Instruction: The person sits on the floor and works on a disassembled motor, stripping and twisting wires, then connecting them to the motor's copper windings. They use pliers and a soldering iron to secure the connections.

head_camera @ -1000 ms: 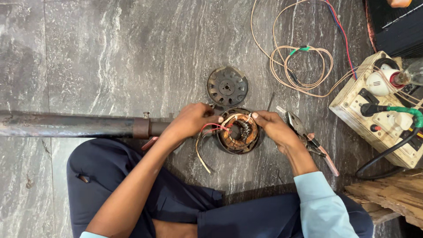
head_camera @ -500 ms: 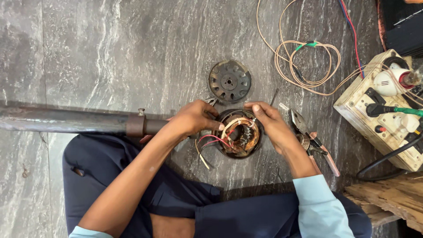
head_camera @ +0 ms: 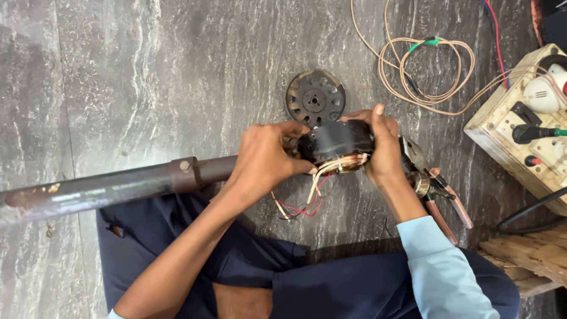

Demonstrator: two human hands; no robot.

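Head | left hand [head_camera: 263, 162], right hand [head_camera: 384, 147] both clamped on round black motor stator [head_camera: 335, 140] | copper windings

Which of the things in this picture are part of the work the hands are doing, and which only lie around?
In the work:
- left hand
- right hand
- motor winding with loose wires, gripped from both sides

Lying about:
- round black plate
- pliers
- wire coil
- socket board
- metal pipe

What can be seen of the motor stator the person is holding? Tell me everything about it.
The motor stator is a round, dark, worn metal body tipped on edge above the grey stone floor. Copper-coloured windings show at its underside, with red and pale wires hanging from it. The left hand clasps one side, the right hand the other.
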